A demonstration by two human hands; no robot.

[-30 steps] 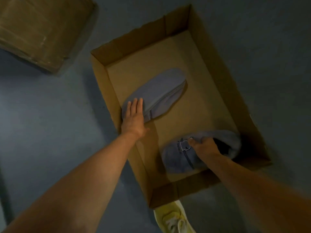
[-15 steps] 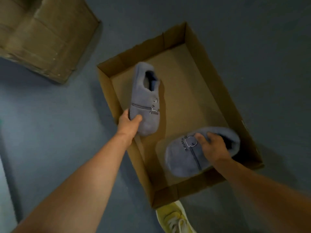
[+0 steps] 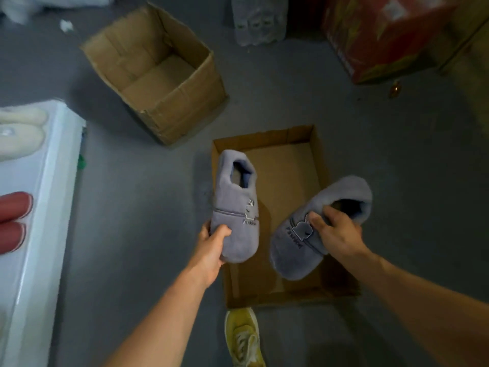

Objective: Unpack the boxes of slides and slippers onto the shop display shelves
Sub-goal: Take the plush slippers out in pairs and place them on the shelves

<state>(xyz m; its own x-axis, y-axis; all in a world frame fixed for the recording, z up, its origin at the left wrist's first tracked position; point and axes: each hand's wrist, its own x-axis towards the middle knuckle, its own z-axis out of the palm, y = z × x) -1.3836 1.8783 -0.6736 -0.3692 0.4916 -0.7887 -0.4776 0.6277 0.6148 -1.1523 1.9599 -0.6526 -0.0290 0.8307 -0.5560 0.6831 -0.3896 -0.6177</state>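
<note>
You hold one grey slipper in each hand, both lifted above the shallow cardboard box (image 3: 315,154) on the floor. Your left hand (image 3: 211,247) is clamped on the toe end of the left slipper (image 3: 235,205), thumb on top and the other fingers hidden under the sole, so the long axis of this slipper points away from you, with the heel opening at the far end. Your right hand (image 3: 336,234) pinches the right slipper (image 3: 299,247) at the edge of its opening, with the fingertips going inside; this slipper lies diagonally, its toe toward you and to the left, its heel up and to the right. The shallow box under them looks empty, so I judge this pair is the last from it. The white display shelf (image 3: 50,181) stands at your left, well apart from both slippers, and it already carries cream slippers (image 3: 18,133) and red slippers (image 3: 13,221). Your left hand is the nearer one to the shelf, so the coming move is probably a turn to the left, and the left slipper arrives first. The slippers on the shelf lie crosswise to yours, so you will likely need to rotate each one before you put it down.
</note>
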